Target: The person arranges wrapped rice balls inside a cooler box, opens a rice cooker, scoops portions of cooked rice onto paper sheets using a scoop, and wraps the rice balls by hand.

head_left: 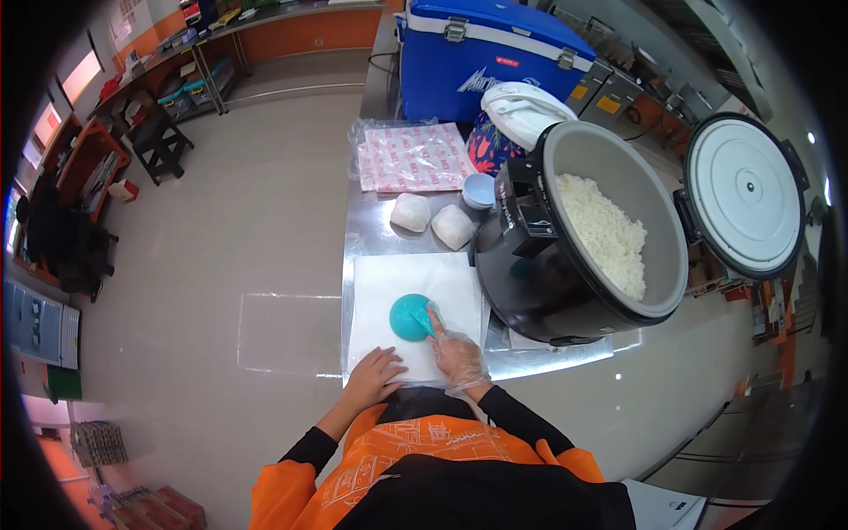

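Note:
A teal rounded scoop (409, 317) lies face down on a sheet of white paper (371, 291). My right hand (458, 355), in a clear plastic glove, is closed round its handle. My left hand (374, 377), bare, rests with fingers spread on the paper's lower left edge. To the right, a large black cooker (548, 287) stands with its lid (746, 196) swung open and white rice (602, 231) inside. Two white wrapped bundles (411, 213) (453, 227) sit beyond the paper. What is under the scoop is hidden.
A stack of pink printed wrapping paper (415, 157) lies on the metal table (360, 225). Near it are a small light-blue cup (479, 190) and a floral container with a white lid (528, 113). A blue cooler box (495, 57) stands at the far end.

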### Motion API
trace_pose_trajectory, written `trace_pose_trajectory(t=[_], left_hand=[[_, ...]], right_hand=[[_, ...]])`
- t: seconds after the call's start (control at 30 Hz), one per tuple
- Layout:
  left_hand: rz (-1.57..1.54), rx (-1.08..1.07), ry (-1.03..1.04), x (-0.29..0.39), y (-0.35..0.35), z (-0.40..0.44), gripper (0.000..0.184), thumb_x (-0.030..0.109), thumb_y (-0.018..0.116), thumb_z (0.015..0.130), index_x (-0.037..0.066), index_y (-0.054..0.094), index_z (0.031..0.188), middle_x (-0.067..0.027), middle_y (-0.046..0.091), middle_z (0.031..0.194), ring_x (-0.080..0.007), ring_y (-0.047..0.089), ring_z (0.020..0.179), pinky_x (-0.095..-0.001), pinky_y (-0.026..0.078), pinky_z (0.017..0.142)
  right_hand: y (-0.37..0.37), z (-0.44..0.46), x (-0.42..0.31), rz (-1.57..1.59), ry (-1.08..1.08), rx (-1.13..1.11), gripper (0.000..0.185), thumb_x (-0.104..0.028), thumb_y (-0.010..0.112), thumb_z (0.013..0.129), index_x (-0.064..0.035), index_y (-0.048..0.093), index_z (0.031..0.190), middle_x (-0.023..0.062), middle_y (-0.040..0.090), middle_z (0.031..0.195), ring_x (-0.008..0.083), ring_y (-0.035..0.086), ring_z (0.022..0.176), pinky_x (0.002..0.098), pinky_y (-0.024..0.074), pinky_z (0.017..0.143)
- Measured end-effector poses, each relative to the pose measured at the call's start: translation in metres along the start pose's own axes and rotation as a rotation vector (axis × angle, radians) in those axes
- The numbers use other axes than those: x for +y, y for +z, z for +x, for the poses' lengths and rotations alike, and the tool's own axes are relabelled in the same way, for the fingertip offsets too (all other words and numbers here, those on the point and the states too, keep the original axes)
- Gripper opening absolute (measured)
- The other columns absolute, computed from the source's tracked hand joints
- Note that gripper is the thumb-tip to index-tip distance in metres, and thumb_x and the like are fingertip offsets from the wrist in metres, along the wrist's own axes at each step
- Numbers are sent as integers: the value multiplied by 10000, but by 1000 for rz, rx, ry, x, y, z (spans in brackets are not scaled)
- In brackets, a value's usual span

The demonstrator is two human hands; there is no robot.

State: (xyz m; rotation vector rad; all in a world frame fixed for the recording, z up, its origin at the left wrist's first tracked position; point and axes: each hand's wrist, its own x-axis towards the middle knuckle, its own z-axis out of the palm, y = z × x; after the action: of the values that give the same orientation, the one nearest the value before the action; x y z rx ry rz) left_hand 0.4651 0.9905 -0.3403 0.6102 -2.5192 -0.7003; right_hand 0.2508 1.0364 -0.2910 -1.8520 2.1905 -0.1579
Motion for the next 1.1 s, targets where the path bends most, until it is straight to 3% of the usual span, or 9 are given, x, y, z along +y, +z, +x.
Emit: trace_pose_trajectory(t=[0.13, 0.27, 0.4, 0.53, 0.6, 0.8, 0.9, 1.03, 1.1], left_hand=[[59, 5, 74, 3, 5, 0, 151, 218, 677, 802, 126, 692, 922, -33, 635, 1017, -255, 559, 1134, -439, 439, 984], [65, -52, -10, 15, -6, 5, 136, 204, 638, 829, 121, 695, 921, -31, 659, 971, -230, 600, 1049, -402, 466, 942], [72, -30, -49, 25, -17, 11, 123, 194, 611, 845, 111, 687, 895, -43, 680, 874, -222, 651, 848, -357, 510, 824], [72, -15, -37, 27, -25, 17, 110, 189, 599, 852, 105, 669, 846, -56, 678, 793, -230, 657, 727, -341, 520, 707], [56, -33, -26, 26, -27, 19, 116, 189, 595, 857, 97, 661, 829, -62, 671, 773, -230, 657, 728, -342, 514, 691], [173, -24, 79, 24, -27, 14, 123, 189, 664, 813, 80, 658, 869, -60, 680, 816, -214, 668, 755, -329, 525, 685], [155, -64, 28, 26, -28, 13, 120, 182, 662, 817, 81, 663, 883, -59, 683, 822, -211, 672, 789, -328, 531, 687], [178, -180, -97, 25, -27, 0, 389, 166, 786, 619, 78, 607, 953, -49, 658, 936, -201, 649, 872, -321, 530, 725], [154, -21, -20, 19, -21, 0, 306, 174, 783, 637, 76, 622, 878, -45, 661, 882, -197, 644, 864, -325, 526, 715]], right_hand=[[-38, -7, -2, 107, -140, 251, 648, -232, 536, 917, -123, 234, 1481, 183, 627, 748, 319, 606, 593, 433, 476, 549], [-167, -28, -20, 384, -280, 768, 648, -28, 631, 831, -123, 388, 1423, 186, 664, 998, 313, 647, 644, 365, 520, 597], [-265, -54, -8, 214, 81, 1001, 536, -83, 520, 911, -112, 375, 1426, 204, 604, 1187, 336, 639, 940, 402, 504, 784], [-311, -37, 35, -264, 607, 448, 450, -139, 517, 897, -106, 467, 1343, 224, 618, 1108, 380, 609, 984, 447, 477, 823], [-286, -26, 118, -387, 307, 430, 392, -168, 542, 851, -111, 554, 1238, 208, 633, 1048, 380, 603, 968, 448, 473, 822], [-284, -5, 166, -237, 331, -36, 343, -161, 567, 841, -46, 602, 1162, 220, 618, 1092, 370, 579, 1042, 392, 445, 924], [-303, -15, 114, -268, 408, 7, 342, -189, 583, 843, -38, 612, 1149, 206, 614, 1127, 343, 576, 1069, 382, 446, 929], [-298, -56, 23, -576, 383, 610, 414, -218, 613, 853, -61, 578, 1235, 180, 630, 1076, 329, 584, 1026, 423, 442, 911], [-298, -70, -15, -201, 199, 586, 458, -203, 615, 861, -65, 529, 1290, 169, 622, 1070, 330, 586, 982, 425, 433, 907]])
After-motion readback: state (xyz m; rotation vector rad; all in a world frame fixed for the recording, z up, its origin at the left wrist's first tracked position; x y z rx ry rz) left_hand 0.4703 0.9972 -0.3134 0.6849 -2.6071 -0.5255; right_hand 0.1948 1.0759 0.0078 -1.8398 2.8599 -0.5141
